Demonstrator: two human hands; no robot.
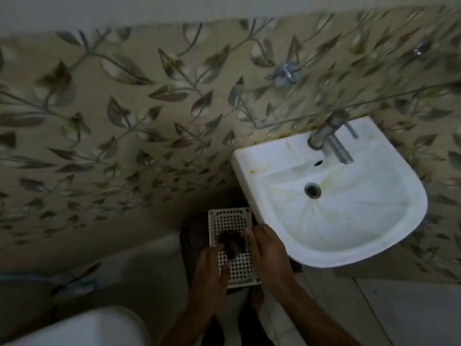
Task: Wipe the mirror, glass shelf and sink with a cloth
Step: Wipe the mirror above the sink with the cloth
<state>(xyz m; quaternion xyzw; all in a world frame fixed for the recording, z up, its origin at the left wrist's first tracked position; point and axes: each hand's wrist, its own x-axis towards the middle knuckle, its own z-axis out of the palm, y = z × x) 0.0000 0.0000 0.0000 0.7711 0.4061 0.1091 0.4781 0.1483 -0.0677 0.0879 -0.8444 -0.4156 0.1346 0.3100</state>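
The white sink point(389, 228) hangs on the wall at the right, its bowl streaked with yellowish stains around the drain point(312, 190). A chrome tap point(329, 136) stands at its back. The glass shelf's edge point(361, 104) runs above the tap on two chrome brackets. Below the sink's left rim, both hands hold a white perforated grate point(230, 221) with a dark clump point(230, 242) on it. My left hand point(212, 273) grips its left side with the thumb on top. My right hand point(268, 253) grips its right edge. A pale cloth point(273, 318) lies under my right forearm. The mirror is out of view.
Leaf-patterned tiles point(124, 121) cover the wall. A white rounded object point(82, 328) sits at the bottom left. Pale floor tiles point(399, 308) lie at the bottom right. The scene is dim and slightly blurred.
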